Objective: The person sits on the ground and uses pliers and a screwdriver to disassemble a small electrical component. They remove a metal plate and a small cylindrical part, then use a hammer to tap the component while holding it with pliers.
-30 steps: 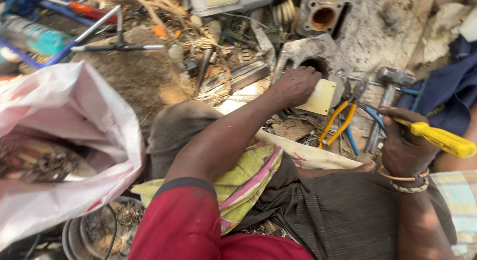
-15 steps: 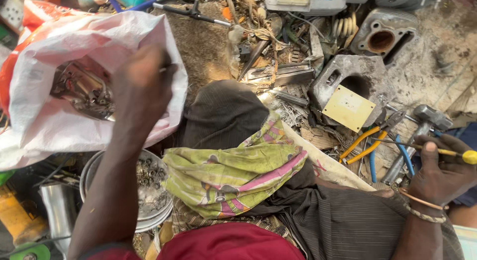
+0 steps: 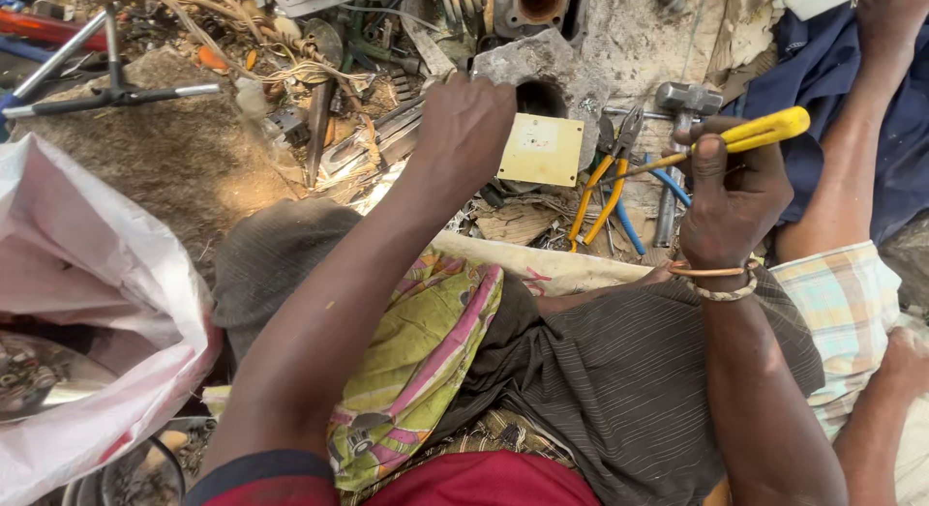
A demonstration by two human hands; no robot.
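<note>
The left hand (image 3: 464, 129) is curled into a loose fist, knuckles up, fingers bent down onto the scrap at the edge of a rough grey cast-metal housing (image 3: 552, 71) with a round bore; what the fingertips pinch is hidden beneath the hand, so I cannot tell whether they grip anything. Just right of those fingers a flat, square, pale-yellow plate (image 3: 542, 150) leans against the housing. The right hand (image 3: 731, 192) is closed tight around a screwdriver (image 3: 750, 133) with a smooth yellow plastic handle, thumb pressed along it, the thin shaft pointing left. Below that shaft lie pliers (image 3: 605, 177) with yellow grips, and a steel hammer head (image 3: 687, 98) sits above the fingers. A crinkled white plastic bag (image 3: 92, 303) lies far left.
</note>
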